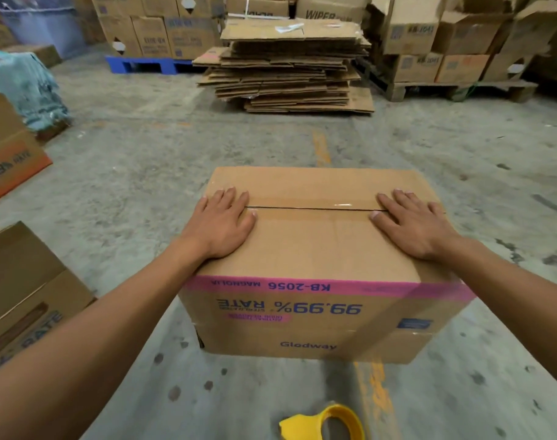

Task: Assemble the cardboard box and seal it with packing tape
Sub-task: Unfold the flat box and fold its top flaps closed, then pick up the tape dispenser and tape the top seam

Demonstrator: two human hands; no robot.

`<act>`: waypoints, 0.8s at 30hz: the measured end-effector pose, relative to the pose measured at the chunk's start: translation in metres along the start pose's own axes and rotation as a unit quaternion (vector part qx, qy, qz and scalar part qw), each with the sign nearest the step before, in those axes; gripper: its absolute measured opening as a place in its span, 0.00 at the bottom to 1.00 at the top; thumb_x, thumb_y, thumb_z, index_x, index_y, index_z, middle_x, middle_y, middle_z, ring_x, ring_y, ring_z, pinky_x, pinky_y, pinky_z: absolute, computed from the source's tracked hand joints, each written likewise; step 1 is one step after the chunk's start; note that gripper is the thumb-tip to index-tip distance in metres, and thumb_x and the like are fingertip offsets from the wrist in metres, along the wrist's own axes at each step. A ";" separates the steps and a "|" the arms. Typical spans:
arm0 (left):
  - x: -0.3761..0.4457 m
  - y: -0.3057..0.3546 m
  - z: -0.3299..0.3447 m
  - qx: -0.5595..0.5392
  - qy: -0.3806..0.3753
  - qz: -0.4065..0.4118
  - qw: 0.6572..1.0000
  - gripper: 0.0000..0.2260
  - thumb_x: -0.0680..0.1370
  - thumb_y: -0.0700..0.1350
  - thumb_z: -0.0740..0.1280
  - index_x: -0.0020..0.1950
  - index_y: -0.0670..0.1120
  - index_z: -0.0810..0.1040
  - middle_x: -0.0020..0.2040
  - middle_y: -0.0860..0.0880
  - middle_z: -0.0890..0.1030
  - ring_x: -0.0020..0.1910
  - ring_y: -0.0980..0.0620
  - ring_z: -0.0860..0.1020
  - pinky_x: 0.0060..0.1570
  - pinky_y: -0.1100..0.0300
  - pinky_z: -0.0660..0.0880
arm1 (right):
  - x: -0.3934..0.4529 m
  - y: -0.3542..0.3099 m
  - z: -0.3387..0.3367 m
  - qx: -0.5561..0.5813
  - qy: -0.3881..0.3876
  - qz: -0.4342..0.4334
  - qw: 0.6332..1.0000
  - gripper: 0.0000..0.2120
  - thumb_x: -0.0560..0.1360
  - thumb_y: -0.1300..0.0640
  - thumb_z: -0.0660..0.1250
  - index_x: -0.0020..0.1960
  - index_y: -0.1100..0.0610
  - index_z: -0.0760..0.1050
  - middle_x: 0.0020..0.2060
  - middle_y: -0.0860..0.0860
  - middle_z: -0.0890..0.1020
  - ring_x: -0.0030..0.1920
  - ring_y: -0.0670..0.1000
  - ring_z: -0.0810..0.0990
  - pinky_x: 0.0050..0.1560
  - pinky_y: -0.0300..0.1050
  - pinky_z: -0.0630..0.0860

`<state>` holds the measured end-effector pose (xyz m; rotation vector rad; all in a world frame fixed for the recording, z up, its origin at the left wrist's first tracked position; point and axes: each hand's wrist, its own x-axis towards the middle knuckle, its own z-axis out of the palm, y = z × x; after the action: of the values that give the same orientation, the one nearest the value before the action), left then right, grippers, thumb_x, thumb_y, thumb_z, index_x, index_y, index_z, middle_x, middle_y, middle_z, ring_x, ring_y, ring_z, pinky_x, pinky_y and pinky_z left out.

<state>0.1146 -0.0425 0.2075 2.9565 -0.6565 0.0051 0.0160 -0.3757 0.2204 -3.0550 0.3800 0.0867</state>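
Observation:
A brown cardboard box [315,246] stands on the concrete floor in front of me, its print upside down and a pink band along its near top edge. Its two top flaps are folded shut and meet at a dark seam, with a glint of clear tape near the right end of the seam. My left hand [223,222] lies flat on the left end of the top, fingers spread across the seam. My right hand [412,223] lies flat on the right end in the same way. A yellow tape dispenser [329,422] lies on the floor close to me, below the box.
A tall stack of flattened cardboard [286,68] sits straight ahead. Pallets of stacked boxes [455,42] stand at the back right and back left [156,30]. Two more boxes stand at my left [23,290], [7,147]. An orange floor line [321,147] runs under the box.

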 end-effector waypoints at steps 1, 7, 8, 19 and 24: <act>-0.002 0.002 0.001 0.000 -0.001 -0.004 1.000 0.28 0.82 0.60 0.45 0.80 0.51 0.50 0.81 0.46 0.49 0.79 0.48 0.47 0.76 0.48 0.43 | 0.002 0.002 0.000 0.000 0.002 -0.005 1.000 0.33 0.78 0.33 0.43 0.79 0.45 0.49 0.80 0.51 0.49 0.79 0.51 0.47 0.76 0.59 0.45; -0.001 0.004 0.000 -0.002 -0.002 -0.012 1.000 0.29 0.81 0.61 0.44 0.80 0.51 0.50 0.81 0.46 0.49 0.79 0.47 0.48 0.76 0.47 0.45 | 0.008 -0.004 0.001 0.013 -0.001 0.008 1.000 0.29 0.80 0.38 0.45 0.78 0.47 0.55 0.79 0.53 0.54 0.78 0.54 0.51 0.74 0.63 0.48; -0.001 0.004 0.000 -0.001 -0.003 -0.011 1.000 0.29 0.81 0.61 0.44 0.80 0.51 0.50 0.81 0.46 0.49 0.79 0.47 0.48 0.76 0.47 0.45 | 0.006 -0.009 0.002 0.024 0.013 0.007 1.000 0.27 0.80 0.40 0.47 0.76 0.48 0.59 0.78 0.55 0.58 0.77 0.56 0.54 0.73 0.64 0.50; -0.001 0.002 -0.001 -0.003 0.021 0.008 1.000 0.27 0.82 0.59 0.47 0.80 0.51 0.53 0.80 0.44 0.53 0.78 0.46 0.52 0.75 0.47 0.47 | -0.109 -0.147 0.034 0.215 0.207 -0.520 0.801 0.09 0.76 0.63 0.62 0.56 0.61 0.73 0.45 0.60 0.80 0.45 0.60 0.76 0.47 0.52 0.72; 0.000 0.000 0.000 -0.002 0.023 0.014 1.000 0.27 0.82 0.59 0.47 0.79 0.51 0.54 0.80 0.43 0.54 0.78 0.44 0.52 0.75 0.45 0.48 | -0.164 -0.111 0.147 0.050 -0.099 -0.462 0.880 0.16 0.79 0.48 0.58 0.63 0.55 0.68 0.51 0.56 0.76 0.51 0.59 0.76 0.53 0.54 0.74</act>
<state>0.1147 -0.0421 0.2079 2.9341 -0.6924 0.0734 -0.1226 -0.2187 0.0900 -2.7302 -1.0381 0.3032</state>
